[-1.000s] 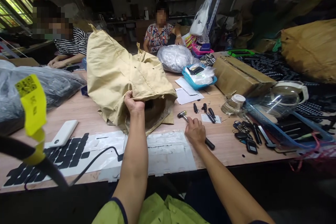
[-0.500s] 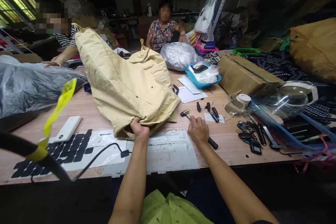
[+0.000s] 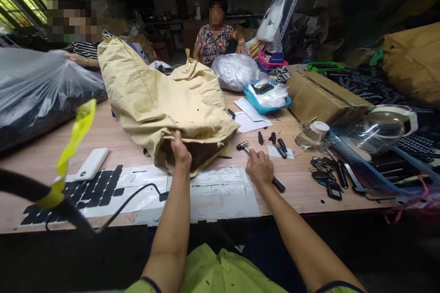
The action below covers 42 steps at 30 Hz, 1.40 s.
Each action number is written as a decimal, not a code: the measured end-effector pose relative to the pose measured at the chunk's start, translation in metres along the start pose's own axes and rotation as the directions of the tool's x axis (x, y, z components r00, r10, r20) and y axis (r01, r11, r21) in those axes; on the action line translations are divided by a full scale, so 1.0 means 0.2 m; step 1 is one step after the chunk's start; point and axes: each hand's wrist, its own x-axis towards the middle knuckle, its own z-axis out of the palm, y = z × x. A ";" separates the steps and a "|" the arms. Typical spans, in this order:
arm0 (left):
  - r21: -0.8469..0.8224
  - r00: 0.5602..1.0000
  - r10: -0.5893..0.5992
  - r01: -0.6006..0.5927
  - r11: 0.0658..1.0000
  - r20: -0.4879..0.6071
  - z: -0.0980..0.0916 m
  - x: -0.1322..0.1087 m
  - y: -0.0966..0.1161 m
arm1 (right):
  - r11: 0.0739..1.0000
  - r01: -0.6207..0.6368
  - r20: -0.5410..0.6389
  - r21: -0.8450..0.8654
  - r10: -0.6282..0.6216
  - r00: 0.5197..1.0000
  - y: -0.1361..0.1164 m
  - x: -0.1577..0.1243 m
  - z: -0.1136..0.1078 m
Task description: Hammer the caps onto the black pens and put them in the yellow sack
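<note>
A large cream cloth sack [image 3: 165, 96] lies across the middle of the table, its mouth facing me and gaping, with a dark inside. My left hand [image 3: 181, 151] pinches the upper edge of that mouth and holds it up. On the right, my right hand [image 3: 260, 168] is closed around the handle of a small hammer [image 3: 242, 145], resting on the table. The hammer's head points away from me, and its black grip end shows behind my palm. Beneath the sack's mouth lies a whitish, plastic-covered board [image 3: 223, 197].
Black screwdriver-like tools [image 3: 282, 146], keys [image 3: 333, 187] and a blue tray [image 3: 378, 174] with a glass jug [image 3: 381, 123] lie right. Black pads [image 3: 103, 187], a white device [image 3: 93, 164] and a cable [image 3: 137, 197] lie left. Two people sit across, near plastic bags [image 3: 237, 73].
My left hand has raised the sack's edge, and its mouth gapes wider. The big plastic bag at the left has risen, with a co-worker's hand at it. My right hand stays on the hammer.
</note>
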 end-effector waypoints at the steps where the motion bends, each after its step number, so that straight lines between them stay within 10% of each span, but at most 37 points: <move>1: -0.001 0.998 0.053 -0.053 0.999 0.020 0.05 0.07 0.03 | 1.000 0.001 -0.003 -0.003 -0.001 1.000 0.00 0.00 0.00; 8: 0.135 0.995 0.048 -0.035 0.990 -0.088 0.28 0.41 0.07 | 1.000 0.000 -0.003 -0.024 0.000 1.000 0.00 -0.01 0.01; 12: 0.388 0.986 -0.109 0.150 0.909 -0.127 0.27 0.38 -0.01 | 1.000 0.009 0.016 -0.026 -0.008 1.000 0.00 -0.01 -0.01; 18: 0.577 0.999 0.011 -0.030 0.816 0.036 0.08 0.19 -0.04 | 1.000 0.000 0.019 -0.031 0.001 1.000 -0.01 -0.01 -0.01; 24: 0.900 0.965 0.221 -0.216 0.379 0.139 -0.20 -0.08 -0.08 | 1.000 -0.002 0.033 -0.029 0.003 0.999 -0.01 -0.01 -0.02; 31: 0.957 0.971 -0.042 -0.240 -0.160 0.236 -0.20 -0.15 -0.07 | 1.000 -0.011 0.035 0.010 0.011 0.999 -0.01 0.00 -0.01; 37: 0.949 0.972 -0.077 -0.235 -0.210 0.223 -0.20 -0.13 -0.08 | 1.000 -0.018 0.053 0.016 0.017 0.998 -0.03 0.02 -0.02; 42: 0.914 0.913 0.042 -0.404 -0.035 0.405 -0.25 -0.14 -0.07 | 0.999 -0.030 0.053 0.026 0.029 0.998 -0.04 0.02 0.00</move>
